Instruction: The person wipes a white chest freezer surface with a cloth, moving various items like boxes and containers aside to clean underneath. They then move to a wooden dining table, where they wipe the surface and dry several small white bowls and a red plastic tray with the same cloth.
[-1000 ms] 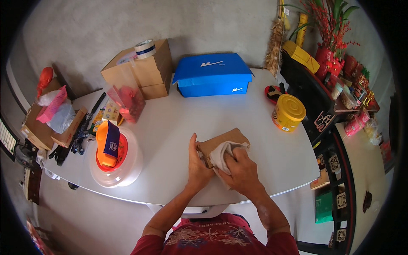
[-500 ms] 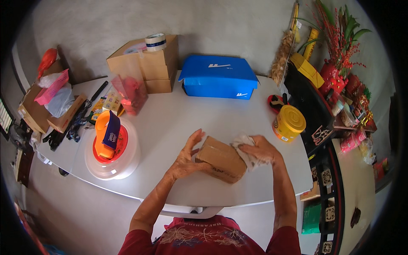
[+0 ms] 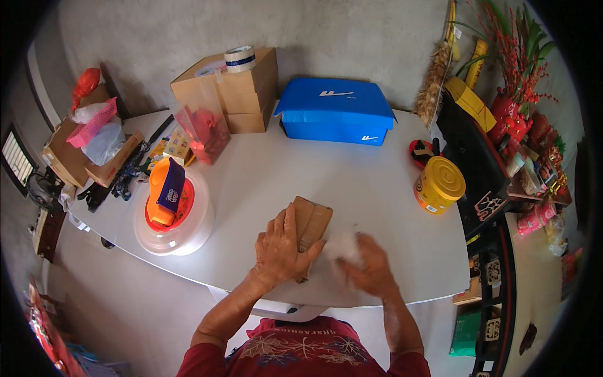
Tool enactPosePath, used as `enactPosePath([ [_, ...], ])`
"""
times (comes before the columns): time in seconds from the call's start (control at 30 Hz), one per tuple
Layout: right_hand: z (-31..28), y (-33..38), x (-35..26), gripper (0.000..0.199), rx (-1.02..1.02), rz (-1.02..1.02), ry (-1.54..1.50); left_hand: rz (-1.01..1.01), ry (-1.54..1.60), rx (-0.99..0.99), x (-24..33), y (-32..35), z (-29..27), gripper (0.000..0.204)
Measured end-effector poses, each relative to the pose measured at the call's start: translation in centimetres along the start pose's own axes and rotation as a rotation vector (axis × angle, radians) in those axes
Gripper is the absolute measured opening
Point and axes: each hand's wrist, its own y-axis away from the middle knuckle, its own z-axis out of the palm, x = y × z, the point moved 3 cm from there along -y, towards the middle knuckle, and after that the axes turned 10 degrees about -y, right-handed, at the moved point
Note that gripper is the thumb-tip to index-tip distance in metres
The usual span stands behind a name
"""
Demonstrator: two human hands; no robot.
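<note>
The small box [image 3: 313, 225] is cardboard (plainly matt), the tabletop [image 3: 270, 169] smooth.

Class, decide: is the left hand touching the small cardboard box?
Touching: the head view shows the left hand laid over the small cardboard box, covering part of it, no gap visible.

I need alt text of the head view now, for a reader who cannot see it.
A person's left hand lies on a small cardboard box on a pale table, while the right hand, blurred, holds a whitish cloth beside it. Behind stand a blue shoebox and a larger cardboard box topped with a tape roll; a yellow lidded tub is at right.
</note>
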Motion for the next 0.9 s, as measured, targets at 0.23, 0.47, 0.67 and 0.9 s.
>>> enactPosePath([
  [0.23,-1.7,-8.6,2.9,0.035,-0.158,0.118,0.050,-0.047,-0.100,-0.220,3.0,-0.6,-1.1,0.109],
  [0.47,2.6,-10.5,15.1,0.062,-0.493,0.806,-0.547,0.103,0.048,-0.082,2.0,0.4,-1.1,0.100],
  [0.67,4.6,-7.2,13.2,0.035,-0.459,0.522,0.007,0.081,0.225,-0.009,0.7,1.9,-1.5,0.095],
  [0.9,0.7,-4.8,10.7,0.022,0.147,0.684,-0.473,-0.238,0.844,0.013,-2.3,1.4,-1.8,0.092],
])
